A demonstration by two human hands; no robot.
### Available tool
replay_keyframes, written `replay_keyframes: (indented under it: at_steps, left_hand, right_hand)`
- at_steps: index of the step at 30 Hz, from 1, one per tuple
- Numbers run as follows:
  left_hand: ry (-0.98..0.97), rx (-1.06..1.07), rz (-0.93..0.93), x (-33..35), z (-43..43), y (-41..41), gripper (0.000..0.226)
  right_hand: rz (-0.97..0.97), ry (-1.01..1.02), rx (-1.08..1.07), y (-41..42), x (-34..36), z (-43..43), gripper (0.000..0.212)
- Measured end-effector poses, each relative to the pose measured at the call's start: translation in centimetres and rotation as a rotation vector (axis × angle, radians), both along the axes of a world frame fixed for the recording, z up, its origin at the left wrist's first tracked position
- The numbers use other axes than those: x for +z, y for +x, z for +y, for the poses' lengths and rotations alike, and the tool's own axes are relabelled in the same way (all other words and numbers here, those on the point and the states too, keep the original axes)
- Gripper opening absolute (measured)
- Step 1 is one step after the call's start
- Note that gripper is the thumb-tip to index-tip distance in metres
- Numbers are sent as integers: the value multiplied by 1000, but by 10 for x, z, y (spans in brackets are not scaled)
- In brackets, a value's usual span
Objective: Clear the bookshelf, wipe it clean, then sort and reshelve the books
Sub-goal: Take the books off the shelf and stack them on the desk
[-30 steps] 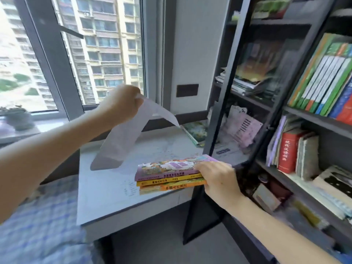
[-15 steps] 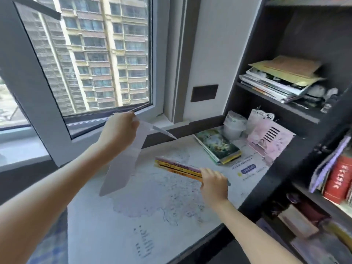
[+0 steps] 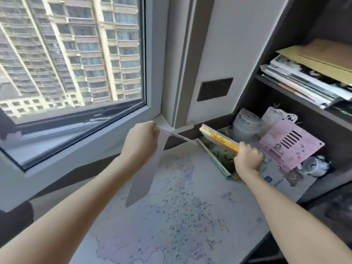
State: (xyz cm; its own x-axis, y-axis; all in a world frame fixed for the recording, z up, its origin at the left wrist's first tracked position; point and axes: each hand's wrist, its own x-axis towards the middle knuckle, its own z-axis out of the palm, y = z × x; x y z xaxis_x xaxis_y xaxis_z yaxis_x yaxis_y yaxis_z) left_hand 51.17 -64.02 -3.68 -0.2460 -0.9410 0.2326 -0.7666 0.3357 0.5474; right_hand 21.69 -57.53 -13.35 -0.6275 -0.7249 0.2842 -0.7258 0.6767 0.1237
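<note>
Looking down from head height, a desk (image 3: 171, 216) covered by a pale map print is shown beside a dark bookshelf (image 3: 270, 44). At far left, a large window (image 3: 76, 54) is filled by tower blocks. Left of centre, the left hand (image 3: 141, 145) is raised above the desk, its fingers closed round the top of a white sheet (image 3: 142, 180) that hangs down limp; whether it is paper or a wipe cannot be told.

Right of centre, a small stack of books (image 3: 219, 137) with yellow and purple edges is clamped at its near end by the right hand (image 3: 247, 159). A second ago this stack was held at the desk's near edge. It has since been carried to the back, where it is tilted over a green-covered book (image 3: 219, 159) lying flat by the wall. Clearing is judged to be under way, with wiping and sorting not yet begun.

At far right, the upper shelf (image 3: 282, 90) is loaded with a flat pile of magazines (image 3: 304, 86) under a brown envelope (image 3: 323, 58). In the nook below, a roll of tape (image 3: 246, 122), a crumpled plastic bag (image 3: 276, 115) and a pink slotted board (image 3: 289, 145) are crowded together.
</note>
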Motion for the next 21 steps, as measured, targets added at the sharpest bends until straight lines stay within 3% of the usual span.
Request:
replay_keyframes:
  at_steps: [8,10,13,15,17,19,21]
  left_hand:
    - [108,-28,10,-46,-57,-67,35]
    - [178,-12,4,-64,-64,-75,34]
    - [298,-1,-19,-89,-77,-84,35]
    - [416,16,-45,-103,-84,-90,35]
    - [631,78,84,-112,-88,-94,24]
    - [866,162,315,-116,-89,-101,20]
    - [1081,228,529,-121,-91,-106,20]
  right_hand:
    - [-12,6,-35,-74,-49,-76,22]
    - [-77,210,6,-73,-81,-76,30]
    - [-222,557,159,-68,-129,-71,70]
    - [-391,547,125,-60,-135,-73,80]
    - [-609,303,135,-49,-118,-75,65]
    - [-1093,-105,120,-40,-85,-71,48]
    - [-1538,-253,257,-33,-41,-56,42]
